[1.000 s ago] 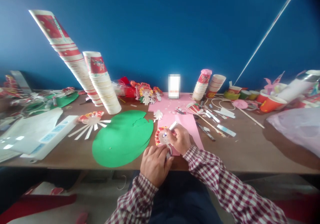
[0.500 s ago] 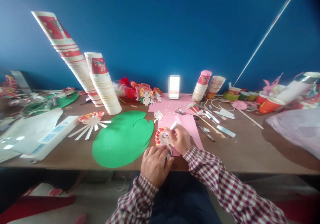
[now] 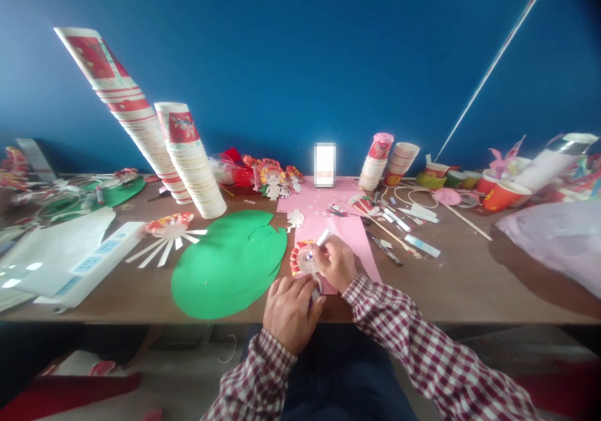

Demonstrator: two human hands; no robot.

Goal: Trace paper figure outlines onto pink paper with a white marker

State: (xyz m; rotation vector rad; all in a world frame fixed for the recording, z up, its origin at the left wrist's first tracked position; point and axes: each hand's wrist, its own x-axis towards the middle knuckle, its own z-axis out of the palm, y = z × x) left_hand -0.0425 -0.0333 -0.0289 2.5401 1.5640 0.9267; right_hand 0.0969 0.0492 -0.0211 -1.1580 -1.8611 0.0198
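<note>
A white paper cutout figure (image 3: 304, 267) with a red, yellow and white ruffled mane lies at the near end of the pink paper (image 3: 357, 246). Over its lower part rests my left hand (image 3: 288, 311), fingers bent and holding it down. Something small and bluish shows by that thumb, too hidden to name. My right hand (image 3: 339, 263) grips a white marker pen (image 3: 323, 237), its purple tip at the figure's face. Just left of the hands lies a large round green paper sheet (image 3: 225, 271).
Tall paper cup stacks (image 3: 192, 171) lean at the back left. A strip-cut paper cup (image 3: 169, 233) lies left of the green sheet. Markers (image 3: 397, 219), sticks and scraps lie to the right, near a plastic bag (image 3: 558, 239). A bright pixelated rectangle (image 3: 325, 164) stands at the back.
The view has shifted slightly. Both hands keep nearly the same pose, with the marker still at the figure's face.
</note>
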